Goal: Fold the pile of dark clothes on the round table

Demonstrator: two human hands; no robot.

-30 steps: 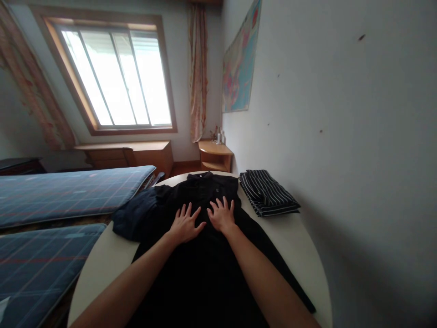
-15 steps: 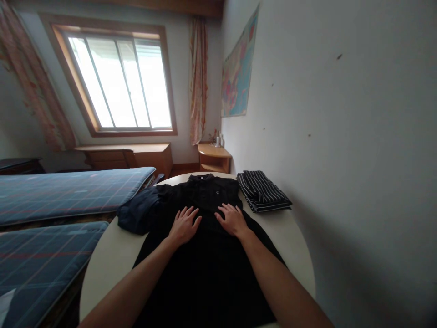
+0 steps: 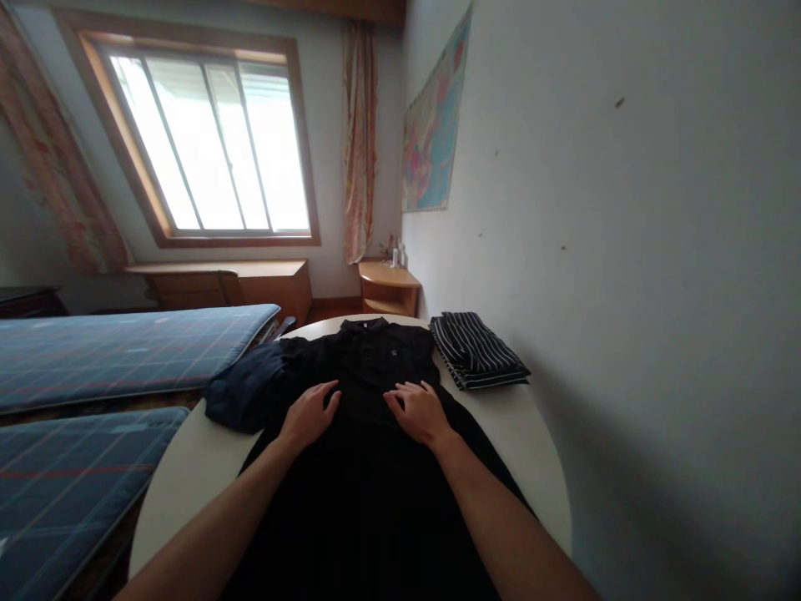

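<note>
A black collared garment [image 3: 369, 467] lies spread over the round cream table [image 3: 181, 484], its collar at the far edge. My left hand [image 3: 309, 415] rests on the left part of the cloth, thumb apart from the fingers, holding nothing. On the right part of the cloth lies my right hand [image 3: 418, 411], fingers slightly bent and spread, also with nothing in it. A dark blue bundled cloth [image 3: 241, 392] sits beside the garment at the left. Folded black-and-white striped fabric [image 3: 481, 352] lies at the table's right side.
Two plaid mattresses [image 3: 138, 351] are left of the table. A white wall [image 3: 638, 334] runs along the right. Behind stand a wooden desk [image 3: 269, 280] under the window and a small corner shelf [image 3: 388, 275] with small items on it.
My left hand has shifted left over the black garment, its fingers closer together. My right hand's fingers have bent a little more. The whole view has shifted slightly.
</note>
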